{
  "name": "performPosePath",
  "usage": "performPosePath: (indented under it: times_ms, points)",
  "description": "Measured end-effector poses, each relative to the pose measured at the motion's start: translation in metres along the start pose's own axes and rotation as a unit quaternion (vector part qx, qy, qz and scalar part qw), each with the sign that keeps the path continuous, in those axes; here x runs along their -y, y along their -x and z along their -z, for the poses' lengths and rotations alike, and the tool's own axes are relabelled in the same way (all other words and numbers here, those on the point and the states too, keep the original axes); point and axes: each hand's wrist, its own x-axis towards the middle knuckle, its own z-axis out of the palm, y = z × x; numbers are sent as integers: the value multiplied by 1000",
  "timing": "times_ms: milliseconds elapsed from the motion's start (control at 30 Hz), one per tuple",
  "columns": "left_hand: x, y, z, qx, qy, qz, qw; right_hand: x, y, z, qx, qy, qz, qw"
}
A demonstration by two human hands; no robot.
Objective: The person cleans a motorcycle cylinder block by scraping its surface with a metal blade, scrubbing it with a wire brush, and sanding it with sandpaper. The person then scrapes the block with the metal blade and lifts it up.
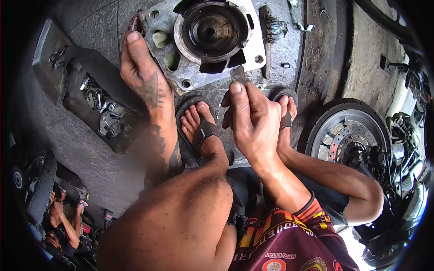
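A grey metal engine cylinder block (190, 76) sits in front of me at the top of the view, its round bore facing up and dark inside. My left hand (145, 67) grips the block's left edge, thumb on top and the other fingers partly hidden along its side. In my right hand (253, 110) a thin, flat scraper blade (238, 76) is pinched under the thumb. The blade's tip meets the near edge of the block, just below the bore. Right of the block lies a wire brush (274, 29) with dirty bristles.
A dark tray (124, 92) with several metal parts lies at left, beside a metal pan (47, 67). A motorcycle wheel (348, 135) with a brake disc lies at right. A small metal pin (285, 65) is near the brush. Another person (65, 221) sits at lower left.
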Motion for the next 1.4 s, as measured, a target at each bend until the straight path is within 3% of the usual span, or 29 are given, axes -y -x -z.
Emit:
performPosePath:
  times_ms: [133,267,300,400,533,633,867,900,1067,1200,1267,1333,1400]
  points:
    - [-3,1,2,-4,3,-4,1000,8,-11,18,-44,-83,-59,994]
    - [-10,0,-4,0,13,5,1000,3,-9,14,-43,-42,-15,998]
    - [-10,0,-5,0,15,6,1000,2,-7,15,-15,33,-11,999]
    - [-10,2,-3,0,15,7,1000,5,-10,15,-44,-66,-46,996]
    - [-12,3,-3,0,16,10,1000,1,-11,21,-48,-51,-65,995]
    - [-12,4,-2,0,14,15,1000,-2,-6,19,-19,-3,-16,1000]
    - [-12,3,-1,-2,14,19,1000,7,-6,20,-26,-40,-54,997]
    - [-12,4,-1,-2,15,20,1000,1,-6,17,-21,-8,-13,1000]
    - [-12,3,0,2,13,21,1000,2,-8,23,-30,5,-39,999]
    - [-13,4,-1,2,16,24,1000,-1,-4,15,-6,67,36,997]
    - [-13,4,1,3,13,21,1000,4,-7,18,-24,-59,-43,997]
    - [-13,4,2,2,14,19,1000,7,-10,23,-24,-71,-75,994]
    - [-13,5,1,5,16,23,1000,5,-6,12,-24,-36,-32,999]
